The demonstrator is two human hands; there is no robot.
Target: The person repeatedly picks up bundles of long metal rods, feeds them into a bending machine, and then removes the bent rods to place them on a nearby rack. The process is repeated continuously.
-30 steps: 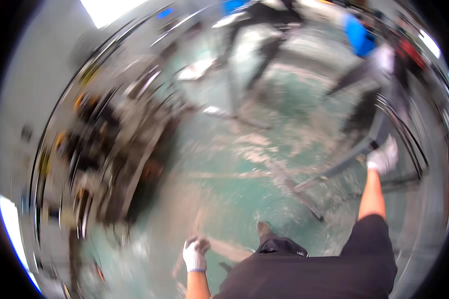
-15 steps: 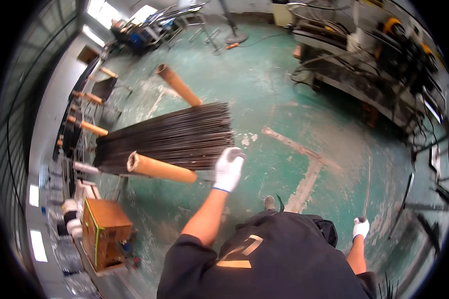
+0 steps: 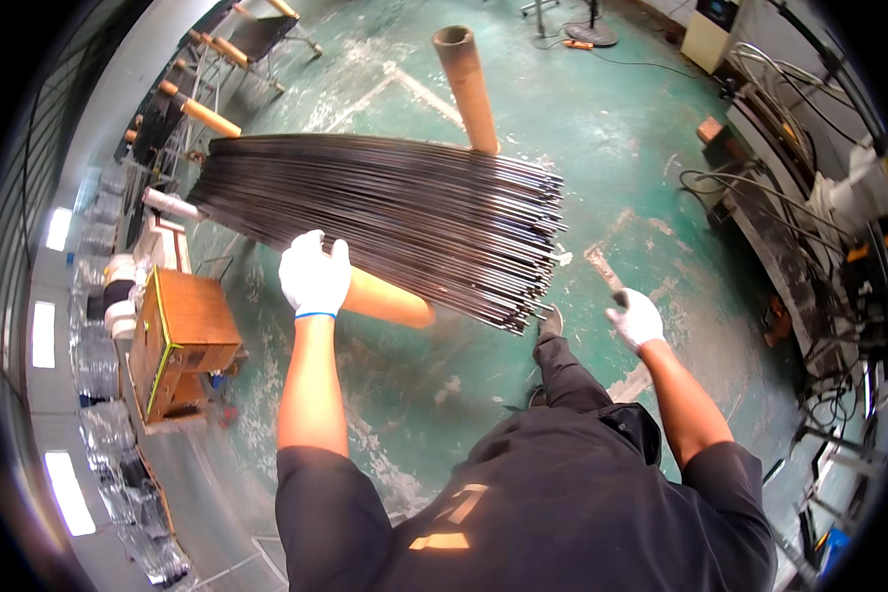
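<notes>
A wide layer of long thin dark metal rods spreads across the left and middle, their shiny ends fanned toward me. My left hand, in a white glove, is over the upper part of the near cardboard tube and hides its end. Its thumb stands apart from the fingers; whether it touches the tube I cannot tell. My right hand, also gloved, hangs to the right of the rod ends. Its fingers are loosely bent and apart from the thumb, with no rod visible in them.
Another cardboard tube stands upright at the far side of the rods. A wooden cabinet is at the left. Along the right runs a dark bench with cables and hoses. A fan base stands on the green floor.
My body has turned and come closer to the rods. My left hand has moved left to the near tube. My right hand has come up and forward; the thin rod it held no longer shows.
</notes>
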